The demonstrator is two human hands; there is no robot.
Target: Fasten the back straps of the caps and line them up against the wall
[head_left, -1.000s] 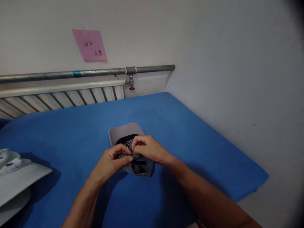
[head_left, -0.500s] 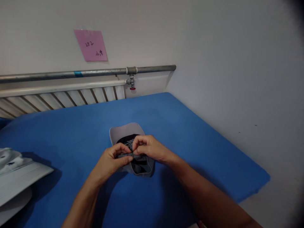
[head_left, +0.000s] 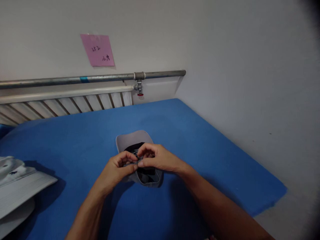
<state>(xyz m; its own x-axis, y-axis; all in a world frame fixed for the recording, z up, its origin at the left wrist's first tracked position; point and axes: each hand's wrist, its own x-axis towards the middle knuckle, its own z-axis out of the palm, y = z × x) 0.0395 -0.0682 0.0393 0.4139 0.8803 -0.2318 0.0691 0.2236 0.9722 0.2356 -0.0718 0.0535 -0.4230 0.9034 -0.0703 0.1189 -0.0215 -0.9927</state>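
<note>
A grey baseball cap lies upside down on the blue table cover, its brim pointing away from me and its dark inside showing. Over its opening, my left hand pinches the cap's back strap between thumb and fingers from the left. From the right, my right hand closes on the same strap, thumb under curled fingers, its tip almost meeting my left fingertips. The fingers hide most of the strap and any fastener on it.
White caps are stacked at the left edge of the blue-covered table. Behind it run a white radiator and a metal pipe with a red-handled valve. A pink note hangs on the wall.
My right thumb has shifted left and slightly down along the strap, and the right hand's fingers sit closer to the left hand. The cap stays in about the same place.
</note>
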